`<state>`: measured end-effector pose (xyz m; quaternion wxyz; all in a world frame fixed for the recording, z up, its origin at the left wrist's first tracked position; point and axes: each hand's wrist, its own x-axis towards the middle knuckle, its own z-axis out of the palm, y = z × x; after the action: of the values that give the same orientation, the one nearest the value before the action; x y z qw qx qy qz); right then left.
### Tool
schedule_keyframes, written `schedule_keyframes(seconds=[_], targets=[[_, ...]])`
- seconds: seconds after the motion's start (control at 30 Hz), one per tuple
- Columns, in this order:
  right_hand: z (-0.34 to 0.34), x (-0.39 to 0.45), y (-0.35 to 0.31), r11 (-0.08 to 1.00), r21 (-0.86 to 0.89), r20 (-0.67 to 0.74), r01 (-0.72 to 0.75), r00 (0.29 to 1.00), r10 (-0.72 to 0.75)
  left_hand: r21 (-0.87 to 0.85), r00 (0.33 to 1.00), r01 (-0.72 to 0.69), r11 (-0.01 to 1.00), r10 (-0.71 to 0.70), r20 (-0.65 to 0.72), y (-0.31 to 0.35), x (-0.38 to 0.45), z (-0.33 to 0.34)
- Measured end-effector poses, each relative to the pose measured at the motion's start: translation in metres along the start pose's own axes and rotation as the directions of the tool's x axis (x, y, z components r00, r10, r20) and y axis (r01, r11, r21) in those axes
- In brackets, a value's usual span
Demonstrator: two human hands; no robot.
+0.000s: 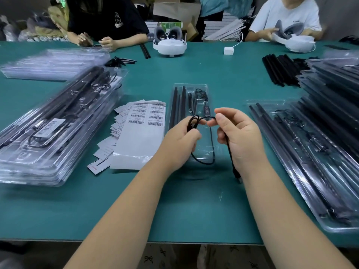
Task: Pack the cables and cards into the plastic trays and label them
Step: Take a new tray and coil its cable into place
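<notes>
A clear plastic tray lies in the middle of the green table, holding black rods and a small controller. Above its near end both my hands hold a thin black cable. My left hand grips a coiled bunch of the cable. My right hand pinches a loop of it between thumb and fingers, and the plug end hangs down past my right wrist. A white sheet of barcode labels lies just left of the tray, with small cards fanned beside it.
A stack of filled, labelled trays stands at the left, empty trays behind it. More trays with rods pile up on the right, loose black rods beyond. Two people sit across the table near white headsets.
</notes>
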<state>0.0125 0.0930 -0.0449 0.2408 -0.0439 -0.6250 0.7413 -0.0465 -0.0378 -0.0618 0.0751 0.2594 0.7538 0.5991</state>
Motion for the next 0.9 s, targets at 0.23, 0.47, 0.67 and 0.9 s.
schedule_keyframes(seconds=[0.23, 0.47, 0.67, 0.9], targets=[[0.003, -0.002, 0.0, 0.998, -0.064, -0.007, 0.017, 1.0, -0.018, 0.122, 0.995, -0.085, 0.989, 0.092, -0.049, -0.002, -0.001, 0.004], [0.0, 0.0, 0.003, 0.953, -0.296, 0.029, -0.069, 0.996, 0.081, -0.191, 0.975, 0.106, 0.976, -0.139, -0.171, 0.004, 0.005, 0.0], [0.008, -0.008, -0.002, 0.98, -0.183, 0.151, -0.078, 0.983, 0.107, -0.344, 0.984, 0.093, 0.935, -0.138, -0.109, 0.007, 0.003, -0.003], [0.017, -0.017, 0.005, 0.942, -0.304, 0.25, -0.14, 0.943, 0.221, -0.273, 0.985, 0.081, 0.959, -0.119, -0.127, 0.004, -0.001, 0.0]])
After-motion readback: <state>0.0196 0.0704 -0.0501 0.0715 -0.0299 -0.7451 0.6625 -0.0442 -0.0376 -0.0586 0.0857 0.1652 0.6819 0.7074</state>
